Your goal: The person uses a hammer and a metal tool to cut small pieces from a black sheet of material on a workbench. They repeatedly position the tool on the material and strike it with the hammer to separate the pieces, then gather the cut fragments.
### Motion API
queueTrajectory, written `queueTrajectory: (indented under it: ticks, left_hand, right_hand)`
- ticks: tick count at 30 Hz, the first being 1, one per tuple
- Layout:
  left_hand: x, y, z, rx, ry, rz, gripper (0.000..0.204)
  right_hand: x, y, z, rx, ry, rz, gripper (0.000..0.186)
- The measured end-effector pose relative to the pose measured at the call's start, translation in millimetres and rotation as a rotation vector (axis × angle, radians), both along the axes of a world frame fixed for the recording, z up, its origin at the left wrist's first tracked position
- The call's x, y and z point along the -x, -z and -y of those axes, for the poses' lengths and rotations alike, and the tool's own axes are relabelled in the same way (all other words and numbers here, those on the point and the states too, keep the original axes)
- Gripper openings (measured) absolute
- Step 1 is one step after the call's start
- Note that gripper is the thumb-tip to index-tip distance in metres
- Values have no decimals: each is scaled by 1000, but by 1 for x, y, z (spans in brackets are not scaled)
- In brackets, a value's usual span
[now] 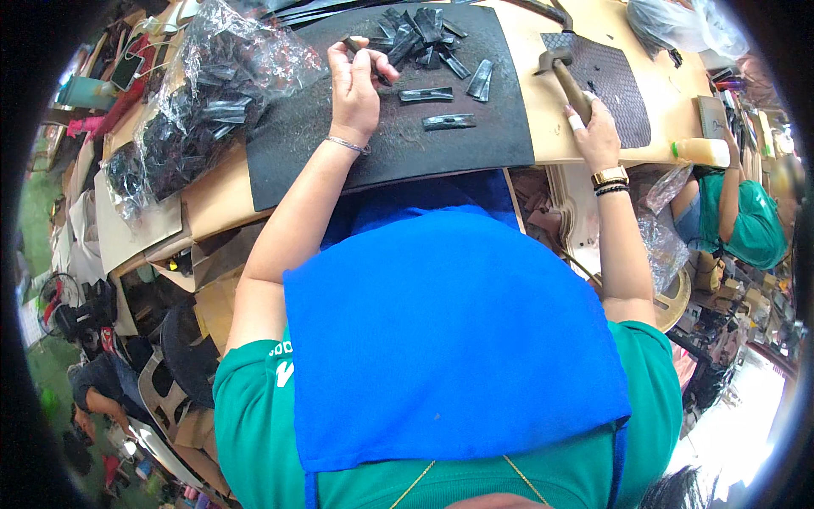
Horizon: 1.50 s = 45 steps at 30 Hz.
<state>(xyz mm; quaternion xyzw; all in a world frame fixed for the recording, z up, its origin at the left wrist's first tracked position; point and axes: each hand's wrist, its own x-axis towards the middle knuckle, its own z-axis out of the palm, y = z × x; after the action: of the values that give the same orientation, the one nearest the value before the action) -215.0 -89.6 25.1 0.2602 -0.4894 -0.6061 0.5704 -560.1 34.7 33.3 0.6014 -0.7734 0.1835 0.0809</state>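
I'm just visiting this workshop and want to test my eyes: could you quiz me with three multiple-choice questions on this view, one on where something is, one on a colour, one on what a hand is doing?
1. Where do the loose dark strips lie?
A. on the black mat
B. on the floor
C. on the blue apron

2. What colour is the apron?
A. red
B. blue
C. white

3. What is the right hand doing?
A. resting open
B. gripping a hammer handle
C. holding a bottle

Answers:
1 A: they sit piled on the black mat.
2 B: the cloth is plainly blue.
3 B: its fingers wrap the hammer.
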Motion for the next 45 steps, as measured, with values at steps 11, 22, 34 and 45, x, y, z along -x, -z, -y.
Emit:
queueTrajectory:
  ticks: [11,22,34,45]
  left_hand:
    - [-9,7,11,231,-141,408,11]
    - [41,-26,48,766,-193,1141,41]
    - [67,-35,50,739,-33,1544,72]
    - [0,-36,43,706,-25,1464,51]
  right_hand:
    - [-152,-5,50,-60,-931,194,37]
    - [-147,-14,59,40,-952,255,26]
    - [-49,-61,90,184,-508,392,22]
    - [-36,-5,256,-147,-515,140,31]
